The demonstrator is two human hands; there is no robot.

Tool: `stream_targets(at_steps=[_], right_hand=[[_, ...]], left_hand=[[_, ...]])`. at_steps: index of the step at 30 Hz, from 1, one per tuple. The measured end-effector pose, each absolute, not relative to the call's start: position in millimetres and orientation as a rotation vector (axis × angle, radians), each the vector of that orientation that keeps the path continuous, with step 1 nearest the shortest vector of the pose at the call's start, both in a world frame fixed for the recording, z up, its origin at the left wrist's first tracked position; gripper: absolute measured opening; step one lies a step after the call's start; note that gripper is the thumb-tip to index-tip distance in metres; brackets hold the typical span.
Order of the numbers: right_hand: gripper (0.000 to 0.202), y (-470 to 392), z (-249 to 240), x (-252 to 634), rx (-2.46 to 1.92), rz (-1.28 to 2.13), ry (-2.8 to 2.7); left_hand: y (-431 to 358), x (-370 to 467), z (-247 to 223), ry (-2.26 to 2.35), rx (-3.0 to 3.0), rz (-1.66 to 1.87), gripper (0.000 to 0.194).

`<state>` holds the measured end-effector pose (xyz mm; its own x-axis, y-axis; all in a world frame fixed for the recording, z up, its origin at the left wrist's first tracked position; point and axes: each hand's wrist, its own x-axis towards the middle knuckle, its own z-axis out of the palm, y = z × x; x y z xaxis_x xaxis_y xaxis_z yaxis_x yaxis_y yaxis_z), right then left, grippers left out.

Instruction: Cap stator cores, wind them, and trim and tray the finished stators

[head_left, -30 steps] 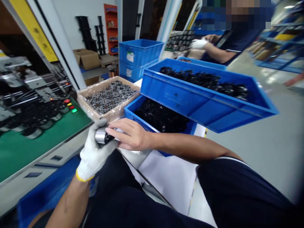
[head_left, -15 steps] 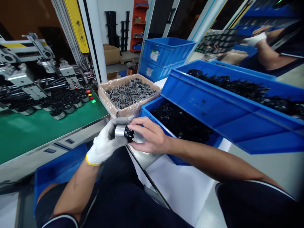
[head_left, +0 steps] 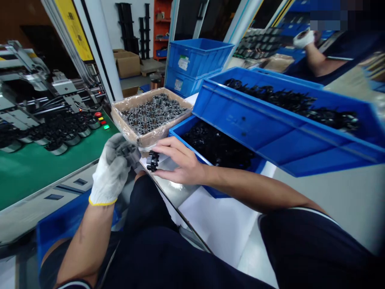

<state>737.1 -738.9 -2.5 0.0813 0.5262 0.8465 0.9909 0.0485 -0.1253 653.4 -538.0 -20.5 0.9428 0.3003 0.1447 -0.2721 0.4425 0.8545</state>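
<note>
My left hand (head_left: 108, 172), in a white knit glove with a yellow cuff, grips a grey metal stator core (head_left: 132, 155). The core is tilted so its open end shows, and motion blurs it. A small gap to the right, my bare right hand (head_left: 183, 163) pinches a black plastic toothed ring (head_left: 152, 161) between thumb and fingers. The ring and the core are apart. Just beyond both hands stands a plastic-lined carton (head_left: 147, 140) filled with similar metal cores. Near my right forearm is a low blue bin (head_left: 176, 134) of black plastic parts.
A larger blue bin (head_left: 240, 120) of black parts overhangs the low one at right. Left is a green bench (head_left: 90, 146) with rows of black-topped cores (head_left: 72, 138) beside machinery. Blue crates (head_left: 200, 60) are stacked behind. A co-worker's gloved hand (head_left: 303, 39) shows at upper right.
The black ring and the metal core, together earlier, are now apart. My left hand has moved left and turned the core's end into view. My right hand still holds the black ring.
</note>
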Motion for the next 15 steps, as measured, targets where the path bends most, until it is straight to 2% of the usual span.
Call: stream_targets(at_steps=[7, 10, 15], right_hand=[[0.05, -739.1, -4.6, 738.7, -1.592, -0.781, -1.521], [0.048, -740.8, -5.7, 738.6, -1.596, -0.774, -1.565], [0.038, -741.6, -7.7, 738.8, -1.586, -0.787, -1.617]], left_hand=[[-564.7, 651.0, -35.7, -0.038, 1.159, 0.235, 0.067], [-560.9, 649.0, -41.0, -0.12, 1.322, 0.292, 0.068], [-549.7, 646.9, -41.0, -0.181, 1.556, 0.346, 0.092]])
